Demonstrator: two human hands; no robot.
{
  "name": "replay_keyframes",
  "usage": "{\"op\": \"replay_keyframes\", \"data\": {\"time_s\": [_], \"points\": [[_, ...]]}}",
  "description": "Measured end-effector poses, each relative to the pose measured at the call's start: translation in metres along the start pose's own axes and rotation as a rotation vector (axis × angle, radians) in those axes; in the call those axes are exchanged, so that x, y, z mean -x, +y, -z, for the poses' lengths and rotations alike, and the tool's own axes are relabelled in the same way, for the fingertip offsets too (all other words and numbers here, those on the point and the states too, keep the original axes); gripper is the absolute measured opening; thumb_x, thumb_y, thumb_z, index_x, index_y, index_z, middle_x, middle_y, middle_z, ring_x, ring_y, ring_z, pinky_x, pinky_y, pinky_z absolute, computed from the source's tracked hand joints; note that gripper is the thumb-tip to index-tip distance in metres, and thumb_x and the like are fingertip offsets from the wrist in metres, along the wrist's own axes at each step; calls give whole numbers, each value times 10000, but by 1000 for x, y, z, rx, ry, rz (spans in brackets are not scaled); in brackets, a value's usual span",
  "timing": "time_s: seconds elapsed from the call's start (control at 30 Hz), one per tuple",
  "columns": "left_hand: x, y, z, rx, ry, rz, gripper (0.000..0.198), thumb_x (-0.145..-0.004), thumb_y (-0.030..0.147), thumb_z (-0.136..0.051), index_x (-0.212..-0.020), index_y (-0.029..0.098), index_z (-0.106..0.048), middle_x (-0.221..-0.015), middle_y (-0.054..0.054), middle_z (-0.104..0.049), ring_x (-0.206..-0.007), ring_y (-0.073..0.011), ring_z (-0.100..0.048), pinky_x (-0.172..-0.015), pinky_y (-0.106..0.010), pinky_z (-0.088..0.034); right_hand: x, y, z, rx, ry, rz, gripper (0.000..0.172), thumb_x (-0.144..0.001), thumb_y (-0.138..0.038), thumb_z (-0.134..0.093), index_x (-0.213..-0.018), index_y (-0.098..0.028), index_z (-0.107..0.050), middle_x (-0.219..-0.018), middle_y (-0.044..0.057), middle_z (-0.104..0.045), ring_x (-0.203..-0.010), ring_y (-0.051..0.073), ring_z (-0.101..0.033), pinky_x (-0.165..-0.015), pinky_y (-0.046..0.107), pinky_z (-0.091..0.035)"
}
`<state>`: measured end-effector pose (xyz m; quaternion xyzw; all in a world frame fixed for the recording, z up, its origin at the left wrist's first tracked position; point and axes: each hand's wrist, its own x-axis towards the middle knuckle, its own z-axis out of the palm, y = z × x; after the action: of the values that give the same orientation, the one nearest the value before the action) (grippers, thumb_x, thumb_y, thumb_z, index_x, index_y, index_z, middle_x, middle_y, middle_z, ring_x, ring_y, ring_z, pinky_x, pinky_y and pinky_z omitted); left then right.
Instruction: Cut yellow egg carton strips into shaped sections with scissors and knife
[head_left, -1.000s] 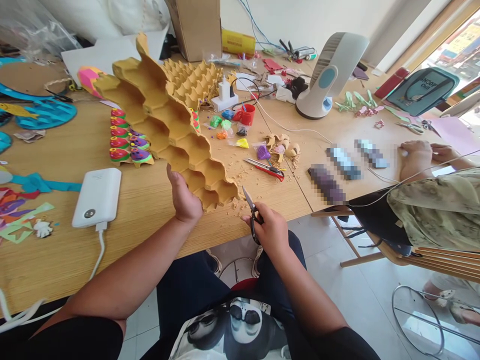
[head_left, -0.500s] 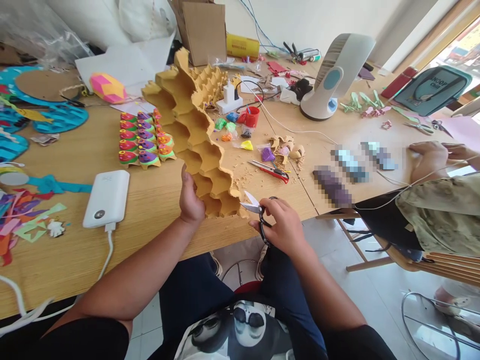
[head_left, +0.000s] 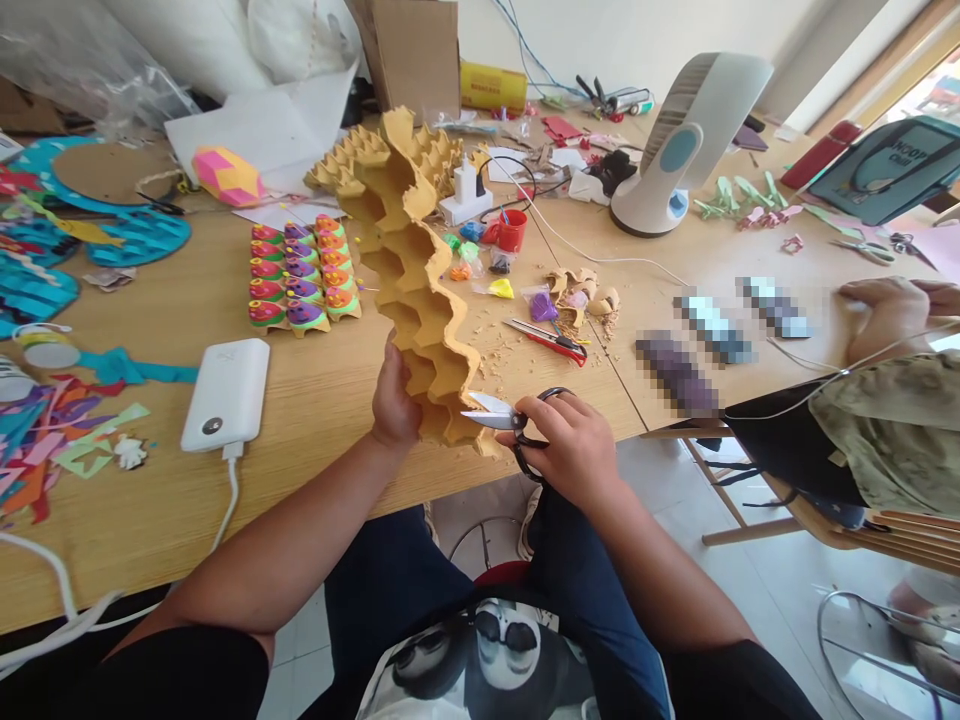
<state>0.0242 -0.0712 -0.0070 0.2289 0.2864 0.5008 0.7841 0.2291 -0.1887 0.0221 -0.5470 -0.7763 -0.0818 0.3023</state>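
Observation:
My left hand [head_left: 397,405] is closed on the near left edge of a yellow-brown egg carton [head_left: 420,300], a long cut piece held up on edge above the table. Black-handled scissors [head_left: 499,412] are in my right hand [head_left: 574,440], its fingers wrapped through the loops. The blades stand apart at the carton's lower right edge, pointing left. Behind the carton, to its left, sits a block of painted egg cups [head_left: 304,275] in red, purple and orange with green bases. A red utility knife [head_left: 547,342] lies to the right among carton crumbs.
Cut carton cups [head_left: 581,295], a red mug [head_left: 511,232] and small coloured clay packets [head_left: 541,305] lie beyond my hands. A white fan [head_left: 686,150] stands at back right. A white power bank [head_left: 225,395] with its cable is at left. Another person's hands [head_left: 892,310] rest at the right.
The carton has turned more edge-on and upright in my left hand. The scissors have shifted slightly, their blades now reaching over the carton's lower edge. The whole view has moved a little.

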Motion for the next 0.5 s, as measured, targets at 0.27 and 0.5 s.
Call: {"op": "replay_keyframes", "data": {"time_s": [0.27, 0.5], "points": [[0, -1, -7, 46, 81, -153, 525, -1064, 632, -407, -1150, 235, -740, -868, -67, -775, -848, -288, -780, -627, -362, -642, -5, -1, -4, 105, 49, 56, 327, -1068, -489, -586, -1015, -190, -707, -714, 16, -663, -671, 175, -536, -630, 321, -343], [-3, -7, -7, 1, 72, -340, 340, -1055, 512, -533, -1202, 285, -740, -1083, -14, -809, -983, -240, -784, -719, -306, -652, -10, 0, -5, 140, 81, 74, 339, -1074, -493, -576, -1009, -193, -718, -699, 15, -653, -665, 171, -523, -626, 313, -330]]}}
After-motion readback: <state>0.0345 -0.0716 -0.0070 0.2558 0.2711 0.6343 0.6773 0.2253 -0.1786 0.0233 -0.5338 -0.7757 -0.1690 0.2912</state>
